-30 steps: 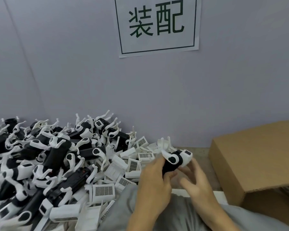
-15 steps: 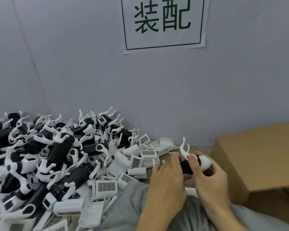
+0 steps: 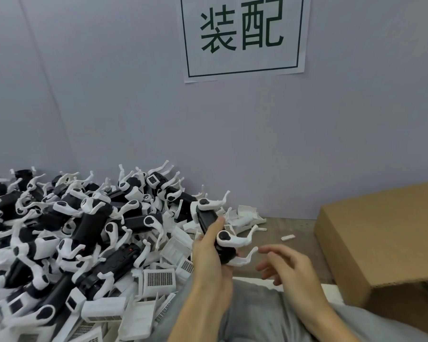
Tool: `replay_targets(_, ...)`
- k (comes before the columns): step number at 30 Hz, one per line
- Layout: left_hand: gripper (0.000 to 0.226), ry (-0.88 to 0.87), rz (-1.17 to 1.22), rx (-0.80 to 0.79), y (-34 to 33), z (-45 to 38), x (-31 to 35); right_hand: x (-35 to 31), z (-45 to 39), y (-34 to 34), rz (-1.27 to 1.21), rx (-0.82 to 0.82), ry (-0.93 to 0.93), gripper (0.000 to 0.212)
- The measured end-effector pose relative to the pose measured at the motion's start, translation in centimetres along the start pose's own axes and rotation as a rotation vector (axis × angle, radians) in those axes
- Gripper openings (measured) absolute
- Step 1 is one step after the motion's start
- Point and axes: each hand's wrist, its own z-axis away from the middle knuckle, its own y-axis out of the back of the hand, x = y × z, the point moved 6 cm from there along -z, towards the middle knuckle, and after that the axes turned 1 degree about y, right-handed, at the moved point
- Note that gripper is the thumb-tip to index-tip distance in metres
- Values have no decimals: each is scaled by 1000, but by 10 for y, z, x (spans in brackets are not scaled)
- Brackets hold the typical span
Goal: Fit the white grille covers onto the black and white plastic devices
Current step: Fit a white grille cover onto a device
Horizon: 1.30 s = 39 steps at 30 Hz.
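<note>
Your left hand grips one black and white device, fingers curled round its black body, holding it raised above the near edge of the worktop with its white curved arms pointing right. Your right hand hangs just right of the device, apart from it, fingers loosely spread and holding nothing. To the left, a heap of devices lies against the grey wall. Loose white grille covers lie along the near and right edges of the heap, some showing their dark mesh face, others turned over. A small white piece lies alone on the worktop, right of the covers. A brown cardboard box stands at the right. A paper sign with two green characters is fixed to the wall above. Grey cloth lies beneath your forearms.
</note>
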Motion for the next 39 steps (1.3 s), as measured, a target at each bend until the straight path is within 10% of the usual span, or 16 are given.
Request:
replay_targets(11, 48, 98, -299, -43, -3, -3, -27, -6, 7, -21, -219, -345, -44, 32)
replay_targets(39, 35, -146, -619, -12, 1, -11, -38, 6, 3, -19, -169, -248, -94, 39)
